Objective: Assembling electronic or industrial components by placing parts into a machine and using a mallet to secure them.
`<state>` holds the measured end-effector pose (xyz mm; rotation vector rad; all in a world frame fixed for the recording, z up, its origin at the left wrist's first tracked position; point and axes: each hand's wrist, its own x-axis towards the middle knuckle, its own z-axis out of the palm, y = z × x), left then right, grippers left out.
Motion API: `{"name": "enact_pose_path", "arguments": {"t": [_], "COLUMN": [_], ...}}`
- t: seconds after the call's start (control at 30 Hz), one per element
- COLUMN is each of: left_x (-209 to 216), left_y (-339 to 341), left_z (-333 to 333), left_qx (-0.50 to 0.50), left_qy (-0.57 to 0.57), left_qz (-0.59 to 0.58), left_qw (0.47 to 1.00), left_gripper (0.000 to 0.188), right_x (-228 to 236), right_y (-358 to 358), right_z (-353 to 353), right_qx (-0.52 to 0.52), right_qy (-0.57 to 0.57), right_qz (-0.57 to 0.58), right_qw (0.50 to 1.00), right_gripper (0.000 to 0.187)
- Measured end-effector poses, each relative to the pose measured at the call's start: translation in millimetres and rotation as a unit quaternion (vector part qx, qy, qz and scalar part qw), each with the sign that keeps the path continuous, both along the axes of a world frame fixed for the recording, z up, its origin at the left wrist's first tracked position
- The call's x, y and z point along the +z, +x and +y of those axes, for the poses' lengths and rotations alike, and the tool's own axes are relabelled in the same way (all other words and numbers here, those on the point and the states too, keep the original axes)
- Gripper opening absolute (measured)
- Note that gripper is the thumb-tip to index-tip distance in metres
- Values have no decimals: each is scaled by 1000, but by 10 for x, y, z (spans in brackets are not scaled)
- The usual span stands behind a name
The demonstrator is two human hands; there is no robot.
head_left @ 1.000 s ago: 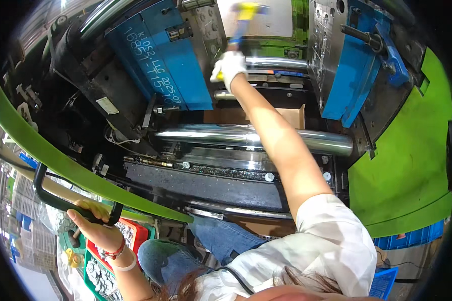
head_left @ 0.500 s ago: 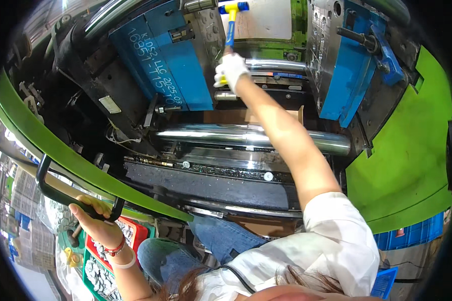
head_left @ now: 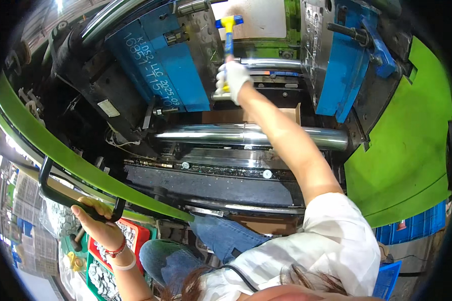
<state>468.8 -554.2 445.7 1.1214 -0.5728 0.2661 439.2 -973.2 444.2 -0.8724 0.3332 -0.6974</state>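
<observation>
The right grip (head_left: pixel 234 80), in a white glove, is clamped on a yellow-and-blue hammer (head_left: pixel 229 44) at twelve o'clock, its head uppermost. The left grip (head_left: pixel 96 223), bare, is clamped on a black handle (head_left: pixel 60 197) at eight o'clock, on a green panel (head_left: pixel 60 155). Blue blocks (head_left: pixel 178 75) stand at eleven and two.

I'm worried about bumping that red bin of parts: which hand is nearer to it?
Left. The left hand holds the black handle by the upper left of the red bin in view; the gloved right hand is farther off, higher up, holding the hammer.
</observation>
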Motion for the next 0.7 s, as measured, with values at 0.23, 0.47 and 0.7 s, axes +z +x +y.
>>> {"name": "enact_pose_path", "arguments": {"t": [0.23, 0.47, 0.7], "left_x": [23, 1, 0], "left_y": [-13, -10, 23], "left_z": [-53, 27, -76], "left_qx": [12, -5, -17], "left_qy": [2, 12, -2], "left_qz": [7, 5, 14], "left_qw": [1000, 1000, 1000], "left_gripper": [42, 41, 40], "right_x": [13, -240, -76], "right_y": [13, 121, 270], "right_z": [-448, -412, -391], "right_qx": [-229, 20, -201], "right_qy": [42, 55, 82], "right_qz": [-86, -11, -124], "right_qw": [969, 998, 968], "right_gripper": [42, 39, 45]}}
